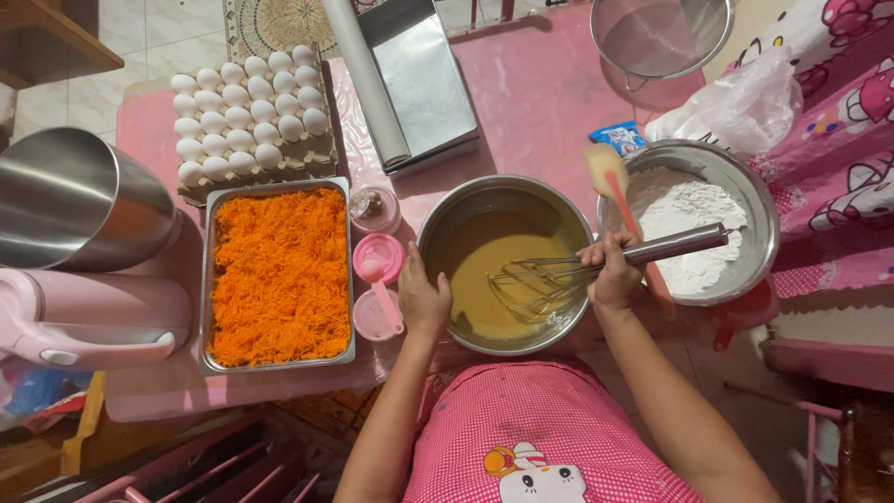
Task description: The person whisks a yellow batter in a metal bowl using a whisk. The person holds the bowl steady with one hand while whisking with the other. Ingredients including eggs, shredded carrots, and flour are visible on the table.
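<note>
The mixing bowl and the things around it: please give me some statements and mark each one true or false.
1. The right hand holds a metal whisk in the mixing bowl. True.
2. The left hand holds an egg. False: it rests on the mixing bowl's rim.
3. The metal tray holds grated orange strands. True.
4. The bowl of flour lies left of the mixing bowl. False: it lies to its right.
5. The egg carton is empty. False: it is full of white eggs.
</note>
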